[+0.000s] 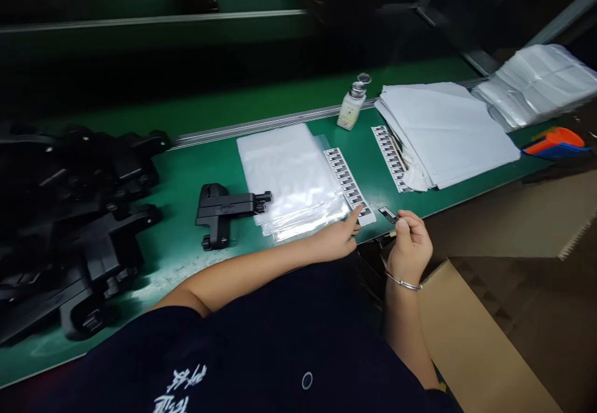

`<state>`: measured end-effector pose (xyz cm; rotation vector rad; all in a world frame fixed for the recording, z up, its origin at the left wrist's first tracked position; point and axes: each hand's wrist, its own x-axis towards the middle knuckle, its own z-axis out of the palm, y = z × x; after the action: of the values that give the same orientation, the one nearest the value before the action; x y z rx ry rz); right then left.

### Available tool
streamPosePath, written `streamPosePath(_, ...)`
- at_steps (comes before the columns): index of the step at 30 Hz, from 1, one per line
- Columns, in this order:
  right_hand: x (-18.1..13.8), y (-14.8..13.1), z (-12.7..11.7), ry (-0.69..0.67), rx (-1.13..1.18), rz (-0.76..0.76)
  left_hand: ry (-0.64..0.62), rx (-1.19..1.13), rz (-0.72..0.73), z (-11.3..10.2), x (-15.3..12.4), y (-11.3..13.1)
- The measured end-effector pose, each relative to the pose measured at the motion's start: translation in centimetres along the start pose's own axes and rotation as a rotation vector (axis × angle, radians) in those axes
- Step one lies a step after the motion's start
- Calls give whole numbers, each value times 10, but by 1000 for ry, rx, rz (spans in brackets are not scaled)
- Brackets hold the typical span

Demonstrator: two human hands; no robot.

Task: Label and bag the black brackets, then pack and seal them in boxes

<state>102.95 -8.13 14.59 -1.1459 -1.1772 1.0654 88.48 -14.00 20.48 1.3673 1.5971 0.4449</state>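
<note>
My right hand [410,248] pinches a small black-and-white label [388,214] between thumb and fingers, near the front edge of the green bench. My left hand [338,239] has its index finger stretched onto the lower end of a strip of labels [344,176], with the other fingers curled and nothing visible in them. Left of that strip lies a stack of clear plastic bags [291,170]. A black plastic part with a jointed arm [224,209] rests beside the bags, its tip over their left edge.
Several black plastic parts [93,245] are heaped at the left. A pump bottle [352,105] stands at the back. To the right lie a second label strip [390,158], white sheets [448,133], more plastic bags [541,80] and an orange-and-blue object [557,143]. Cardboard [485,338] is below the bench.
</note>
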Motion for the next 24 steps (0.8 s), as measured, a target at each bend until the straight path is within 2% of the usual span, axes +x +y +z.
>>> streamPosePath(2,5,13,18,-107,65,170,-2,279,20,-29,-29,7)
streamPosePath(4,6,23,33,-154,40,239,129,476,-7,-73,-67,2)
streamPosePath(7,7,19,50,-117,52,144,546,587,-126,-146,-131,-37)
streamPosePath(8,7,13,57,-124,96,114,629,590,-177,-164,-149,-54)
streamPosePath(10,4,-7,76,-221,183,87,667,499,-244,-186,-177,-88)
streamPosePath(12,-5,-34,105,-448,217,89,672,376,-267,-186,-188,-111)
streamPosePath(14,-21,-60,138,-718,198,89,732,310,-288,-169,-186,-119)
streamPosePath(16,-39,-80,170,-920,148,94,818,299,-329,-145,-181,-117)
streamPosePath(20,-64,-93,207,-1122,-3,150,915,255,-330,-114,-177,-103)
streamPosePath(24,-66,-88,214,-1194,-96,179,908,238,-298,-111,-180,-102)
